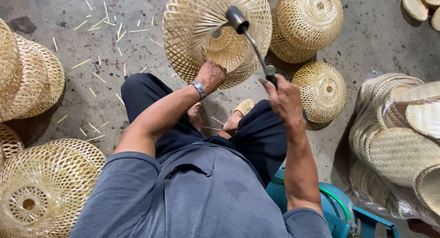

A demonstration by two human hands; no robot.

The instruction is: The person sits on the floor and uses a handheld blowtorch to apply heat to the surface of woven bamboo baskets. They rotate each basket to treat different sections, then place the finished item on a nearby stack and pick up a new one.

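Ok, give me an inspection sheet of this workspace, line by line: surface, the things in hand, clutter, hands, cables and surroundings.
Surface: bare grey concrete floor, stained in spots.
Things in hand: a woven bamboo basket held up, open side toward the camera; a metal torch nozzle pointing into it.
Clutter: short bamboo sticks scattered across the floor.
Hands: left hand grips the basket's rim; right hand grips the torch handle.
Cables: a green hose on a teal canister at the person's right.
Surroundings: more woven baskets all round; a plastic-wrapped stack on the right.
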